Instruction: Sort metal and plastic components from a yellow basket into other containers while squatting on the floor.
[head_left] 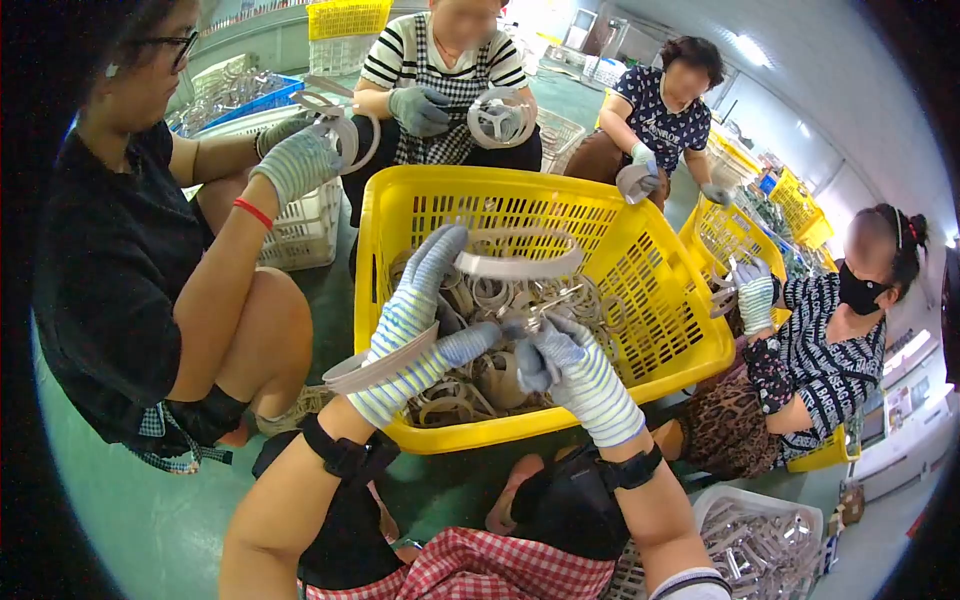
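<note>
Above the yellow basket, my left hand, in a striped glove with grey fingertips, grips a pale plastic ring at its left end. Its thumb reaches toward my right hand. A second pale ring sits around the left hand near the wrist. My right hand, gloved alike, has its fingers closed in a pinch at a small pale piece with thin prongs, just below the ring. Whether that piece joins the ring I cannot tell. Beneath both hands, many pale rings and curved parts lie heaped in the yellow basket.
Close on the left sits a person handling similar rings. Two people sit across the basket with parts, and another works at a second yellow basket on the right. A white crate of clear parts stands at lower right.
</note>
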